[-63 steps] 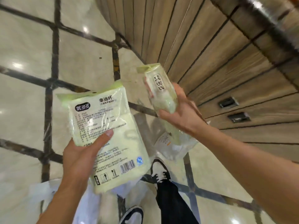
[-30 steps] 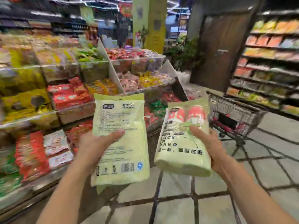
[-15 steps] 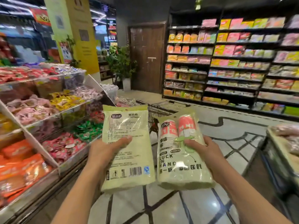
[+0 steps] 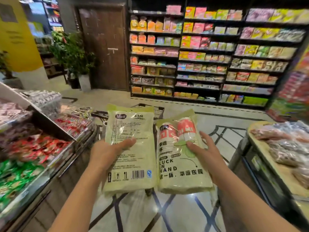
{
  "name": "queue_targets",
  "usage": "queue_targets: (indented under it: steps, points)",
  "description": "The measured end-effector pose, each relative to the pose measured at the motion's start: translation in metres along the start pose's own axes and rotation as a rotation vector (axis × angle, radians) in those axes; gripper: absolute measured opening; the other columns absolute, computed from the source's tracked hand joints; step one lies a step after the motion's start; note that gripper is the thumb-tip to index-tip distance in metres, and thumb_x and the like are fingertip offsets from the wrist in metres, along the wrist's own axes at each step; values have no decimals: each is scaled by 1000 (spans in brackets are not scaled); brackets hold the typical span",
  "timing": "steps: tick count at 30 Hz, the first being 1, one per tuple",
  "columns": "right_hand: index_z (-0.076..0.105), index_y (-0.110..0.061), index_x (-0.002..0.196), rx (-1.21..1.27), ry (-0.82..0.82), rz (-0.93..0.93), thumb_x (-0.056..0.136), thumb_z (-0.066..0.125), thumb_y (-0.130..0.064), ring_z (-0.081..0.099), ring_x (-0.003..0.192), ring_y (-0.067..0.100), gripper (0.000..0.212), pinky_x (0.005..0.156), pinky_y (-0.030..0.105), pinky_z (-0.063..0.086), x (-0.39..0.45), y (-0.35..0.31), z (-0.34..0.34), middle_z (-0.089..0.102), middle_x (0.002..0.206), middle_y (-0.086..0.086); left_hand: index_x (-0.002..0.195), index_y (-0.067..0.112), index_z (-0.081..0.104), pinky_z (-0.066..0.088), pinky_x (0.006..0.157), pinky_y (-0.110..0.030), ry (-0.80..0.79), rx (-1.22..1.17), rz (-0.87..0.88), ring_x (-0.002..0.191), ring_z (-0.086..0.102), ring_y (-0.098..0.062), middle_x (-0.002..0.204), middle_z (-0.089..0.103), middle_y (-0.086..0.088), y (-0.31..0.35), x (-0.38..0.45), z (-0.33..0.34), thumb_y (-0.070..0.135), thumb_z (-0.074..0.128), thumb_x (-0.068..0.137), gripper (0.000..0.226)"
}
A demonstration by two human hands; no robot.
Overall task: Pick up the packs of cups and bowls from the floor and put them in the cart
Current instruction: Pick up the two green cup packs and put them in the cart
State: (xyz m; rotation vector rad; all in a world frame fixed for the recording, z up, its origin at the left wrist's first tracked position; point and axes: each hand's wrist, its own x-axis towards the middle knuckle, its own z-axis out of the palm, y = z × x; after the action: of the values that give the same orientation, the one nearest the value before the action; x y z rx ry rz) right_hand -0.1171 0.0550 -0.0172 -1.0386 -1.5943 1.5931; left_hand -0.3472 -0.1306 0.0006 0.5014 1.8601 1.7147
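I hold two pale green packs of cups upright in front of me, side by side. My left hand [image 4: 107, 152] grips one pack [image 4: 132, 164] with its printed back and barcode facing me. My right hand [image 4: 203, 152] grips the other pack [image 4: 180, 173], whose front shows red-and-white cups and the words "LUCK IN HAND". The wire shopping cart [image 4: 158, 112] stands just behind the packs and is mostly hidden by them; only its far rim and part of the handle show.
A slanted candy display counter [image 4: 41, 144] runs along my left. Another counter with bagged goods [image 4: 280, 148] stands on my right. Tall snack shelves [image 4: 209, 56], a brown door [image 4: 105, 47] and potted plants [image 4: 73, 54] stand ahead. Tiled floor [image 4: 222, 131] lies between the counters.
My view has swung up from the floor and turned right, from the candy counter to the shelves. The cart has come to sit directly behind the packs. Both hands keep their packs.
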Motion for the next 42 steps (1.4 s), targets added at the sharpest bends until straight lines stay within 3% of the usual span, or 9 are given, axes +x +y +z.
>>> queue_targets:
  steps: [6, 9, 12, 18, 23, 27, 32, 35, 42]
  points:
    - [39, -39, 143, 38, 82, 8, 84, 80, -33, 77, 92, 33, 73, 69, 44, 64, 114, -2, -8, 71, 119, 13, 102, 13, 79, 64, 81, -50, -29, 60, -24, 77, 81, -29, 86, 82, -8, 10, 114, 45, 29, 96, 66, 43]
    - [40, -34, 148, 21, 98, -10, 77, 79, -43, 79, 85, 31, 81, 64, 41, 63, 181, -1, -17, 72, 119, 17, 104, 10, 77, 64, 79, -48, -37, 63, -24, 76, 81, -29, 85, 82, -9, 12, 172, 74, 28, 95, 66, 46]
    - [42, -34, 146, 28, 89, -38, 92, 73, -34, 79, 70, 22, 63, 54, 35, 62, 263, 4, -30, 74, 106, 13, 104, 12, 76, 64, 82, -51, -26, 96, -28, 78, 81, -29, 85, 82, -7, 12, 237, 105, 39, 96, 61, 55]
    - [42, -33, 150, 64, 56, -32, 93, 72, -33, 79, 72, 26, 64, 59, 39, 62, 427, 3, -51, 76, 105, 16, 110, 9, 73, 64, 76, -48, 44, 89, -72, 78, 81, -31, 86, 82, -8, 15, 359, 172, 37, 93, 62, 58]
    - [45, -31, 146, 77, -5, -7, 97, 68, -28, 77, 64, 21, 53, 49, 34, 60, 540, 0, -52, 76, 100, 14, 104, 11, 75, 58, 91, -64, 122, 87, -166, 96, 74, -50, 97, 80, -21, 12, 442, 208, 43, 96, 55, 62]
    - [43, -29, 151, 73, -67, 27, 97, 68, -29, 78, 69, 21, 59, 52, 33, 60, 621, 9, -36, 74, 107, 11, 106, 13, 75, 62, 86, -51, 154, 106, -174, 88, 79, -32, 92, 82, -8, 6, 497, 229, 37, 93, 64, 52]
    - [45, -29, 150, 55, -140, 73, 94, 73, -31, 79, 81, 27, 63, 69, 43, 63, 718, 35, 0, 75, 108, 11, 111, 11, 71, 61, 89, -53, 234, 79, -281, 95, 77, -36, 97, 81, -11, -14, 581, 250, 39, 91, 60, 61]
    - [46, -32, 146, 14, -202, 95, 92, 75, -32, 79, 77, 22, 61, 62, 37, 62, 777, 50, 23, 75, 109, 14, 109, 10, 69, 57, 88, -42, 291, 50, -303, 105, 71, -34, 100, 76, -5, -32, 634, 259, 36, 89, 65, 55]
    - [50, -35, 139, -96, -371, 124, 93, 75, -29, 79, 85, 24, 52, 66, 40, 63, 899, 72, 77, 74, 115, 10, 142, -2, 53, 46, 101, -42, 514, 100, -454, 117, 59, -34, 135, 63, -12, -81, 721, 254, 64, 93, 52, 118]
